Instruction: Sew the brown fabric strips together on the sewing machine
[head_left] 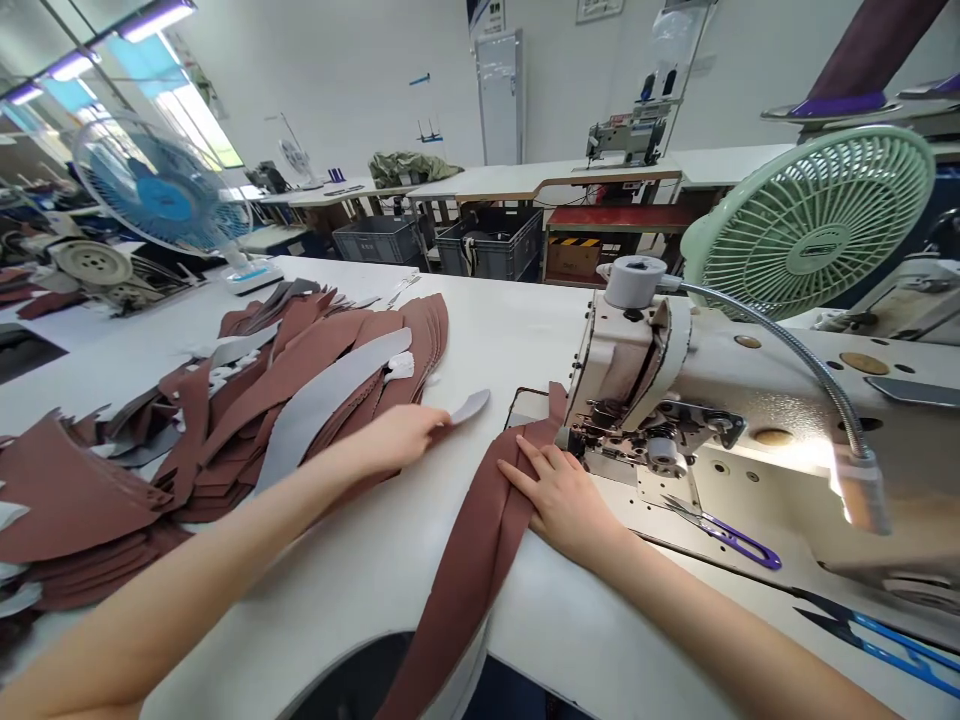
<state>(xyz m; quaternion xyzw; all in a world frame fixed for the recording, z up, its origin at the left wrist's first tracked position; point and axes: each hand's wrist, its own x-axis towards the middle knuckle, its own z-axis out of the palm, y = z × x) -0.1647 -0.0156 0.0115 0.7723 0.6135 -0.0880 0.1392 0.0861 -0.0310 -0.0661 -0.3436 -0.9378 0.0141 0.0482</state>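
My left hand (pixel 405 437) pinches a curved fabric piece (pixel 471 406), whose grey end pokes out past the fingertips over the white table. Beneath and behind that wrist lie piles of brown fabric pieces (pixel 330 350) with grey undersides. Fingers spread, my right hand (pixel 562 495) presses flat on a long brown fabric strip (pixel 480 545). The strip's far end reaches the needle area of the sewing machine (pixel 630 370), and its near end hangs over the table's front edge. A seam or fold runs along its length.
Purple thread snips (pixel 739 540) lie on the machine bed, with blue-handled scissors (pixel 885 635) nearer me. A bendy lamp (pixel 862 480) arches over the bed. One green fan (pixel 814 230) stands behind the machine, a blue fan (pixel 161 200) at left. Grey crates (pixel 491 245) sit beyond the table.
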